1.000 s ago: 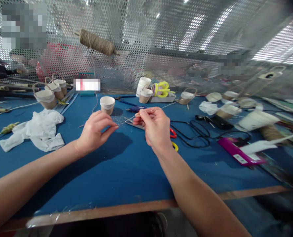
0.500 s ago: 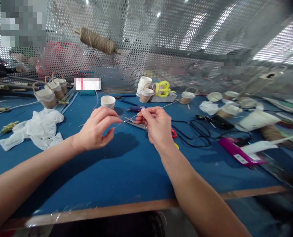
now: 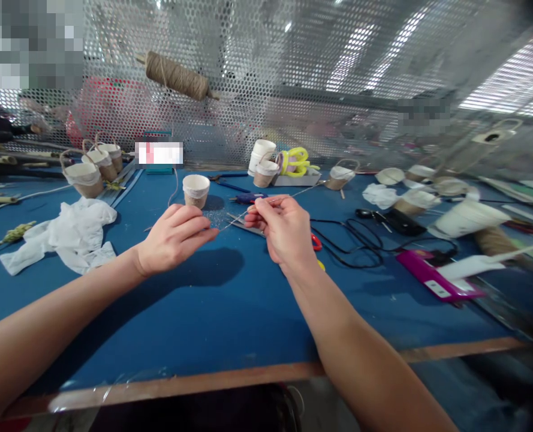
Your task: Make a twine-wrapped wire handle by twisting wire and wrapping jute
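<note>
My left hand and my right hand are raised over the blue table, both pinched on a thin strand of twine stretched between them. The strand runs on past my right fingers toward the back right. A small twine-wrapped paper cup stands just behind my left hand. Scissors with red and yellow handles lie under my right hand, mostly hidden.
A twine spool hangs on the perforated metal screen. White plastic lies at left, small cup baskets behind it. Black cable, a pink case, paper cups and yellow scissors sit to the right.
My left hand opened its fingers briefly, shifted slightly right and closed again on the strand. My right hand stayed nearly where it was.
</note>
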Available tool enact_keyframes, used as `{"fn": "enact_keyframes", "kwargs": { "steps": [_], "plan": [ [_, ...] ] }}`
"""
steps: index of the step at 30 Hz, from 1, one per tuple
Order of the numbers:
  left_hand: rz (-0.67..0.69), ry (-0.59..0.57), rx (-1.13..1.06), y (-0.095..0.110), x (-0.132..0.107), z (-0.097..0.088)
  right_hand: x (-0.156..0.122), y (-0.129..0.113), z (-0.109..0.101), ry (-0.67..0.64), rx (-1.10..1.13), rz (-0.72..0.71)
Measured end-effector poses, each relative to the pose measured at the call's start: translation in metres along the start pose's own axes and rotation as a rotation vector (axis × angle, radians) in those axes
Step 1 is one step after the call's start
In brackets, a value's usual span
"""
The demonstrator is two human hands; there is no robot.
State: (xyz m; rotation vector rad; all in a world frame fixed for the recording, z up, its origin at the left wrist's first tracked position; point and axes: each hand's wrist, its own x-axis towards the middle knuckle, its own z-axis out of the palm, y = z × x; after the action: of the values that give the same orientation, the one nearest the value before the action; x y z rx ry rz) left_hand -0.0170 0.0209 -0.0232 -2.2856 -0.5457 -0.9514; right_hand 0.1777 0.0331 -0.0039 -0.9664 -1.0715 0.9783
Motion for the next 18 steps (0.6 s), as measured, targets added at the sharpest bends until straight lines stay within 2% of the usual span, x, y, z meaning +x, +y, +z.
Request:
{"fn": "enact_keyframes", "kwargs": {
  "steps": [2,4,6,9,11,13,14,16,18],
  "plan": [
    [-0.127,0.017,-0.07,0.004,0.001,0.002,0.0,0.0,0.0,0.009,0.025,-0.025],
    [-0.367,0.023,-0.227,0.01,0.004,0.003,0.0,0.0,0.0,0.012,0.043,-0.067],
    [-0.737,0.012,-0.502,0.017,0.009,0.005,-0.001,0.001,0.0,0.009,0.034,-0.132],
    [-1.386,-0.082,-1.114,0.025,0.017,0.006,-0.003,0.002,0.0,-0.005,-0.03,-0.248],
    [-1.651,-0.151,-1.437,0.026,0.02,0.006,-0.003,0.004,-0.001,-0.015,-0.08,-0.297],
    [-1.708,-0.205,-1.562,0.024,0.021,0.005,-0.001,0.005,-0.002,-0.017,-0.105,-0.298],
    [-1.655,-0.226,-1.539,0.022,0.021,0.004,0.0,0.005,-0.002,-0.015,-0.104,-0.279],
    [-1.397,-0.259,-1.315,0.019,0.019,0.0,0.003,0.005,-0.004,-0.008,-0.088,-0.223],
    [-0.992,-0.271,-0.938,0.014,0.018,-0.004,0.006,0.005,-0.005,0.002,-0.076,-0.18]
  ]
}}
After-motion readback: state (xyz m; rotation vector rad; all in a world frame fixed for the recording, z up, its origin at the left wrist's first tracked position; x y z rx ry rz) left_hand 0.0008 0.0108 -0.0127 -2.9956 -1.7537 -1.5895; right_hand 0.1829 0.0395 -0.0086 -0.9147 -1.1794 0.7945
